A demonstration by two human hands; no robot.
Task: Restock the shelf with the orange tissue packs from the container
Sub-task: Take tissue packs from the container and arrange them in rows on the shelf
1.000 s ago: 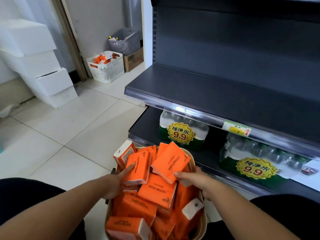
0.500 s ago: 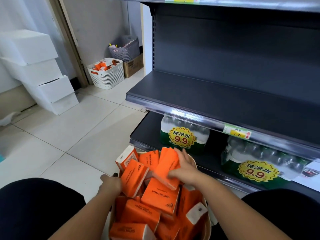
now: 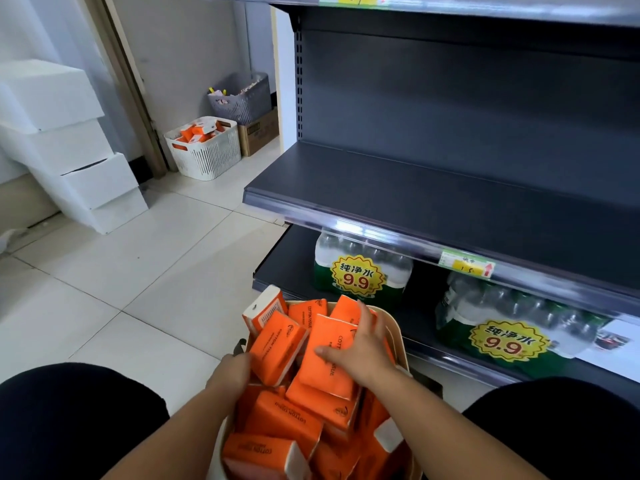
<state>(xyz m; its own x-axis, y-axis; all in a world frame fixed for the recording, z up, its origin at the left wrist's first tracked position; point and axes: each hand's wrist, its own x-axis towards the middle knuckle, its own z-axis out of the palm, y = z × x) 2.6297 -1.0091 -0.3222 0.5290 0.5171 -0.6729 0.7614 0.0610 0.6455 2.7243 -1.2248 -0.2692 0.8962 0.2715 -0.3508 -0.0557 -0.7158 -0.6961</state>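
Below, a round beige container (image 3: pixel 396 336) sits before the dark grey metal shop shelf (image 3: pixel 415 202), heaped with rectangular orange film-wrapped tissue packs (image 3: pixel 287 420). The right hand (image 3: pixel 362 346) grips the topmost pack (image 3: pixel 329 375) near the container's far edge, thumb across its face, fingers over its far side; the left hand (image 3: pixel 230 370) is at the left rim, fingers hidden behind another pack (image 3: pixel 277 344), grip impossible to tell. Likely light, squashy and slick, each pack is best pinched across its narrow sides.
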